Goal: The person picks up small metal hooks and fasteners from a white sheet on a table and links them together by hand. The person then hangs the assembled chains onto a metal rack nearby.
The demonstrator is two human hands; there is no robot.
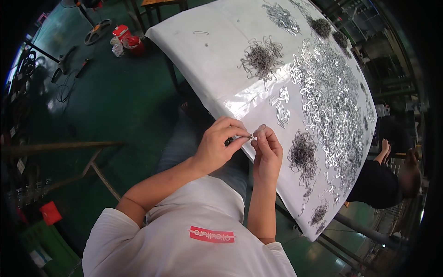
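My left hand (pixel 218 142) and my right hand (pixel 267 156) meet over the near edge of a white-covered table (pixel 184 41). Thumb and fingers of both are closed in a pinch on a small metal piece (pixel 252 136) between them; its exact shape is mostly hidden by the fingertips. Just beyond the hands lies a small group of shiny bent metal clips (pixel 281 107). To the right of my right hand is a tangled heap of dark wire hooks (pixel 302 154).
A broad spread of shiny metal hooks (pixel 334 106) covers the table's right side. Another dark wire heap (pixel 262 59) lies farther back, with a silvery pile (pixel 282 18) behind it. A person in dark clothes (pixel 378 182) is at the right. Red containers (pixel 134 45) stand on the green floor.
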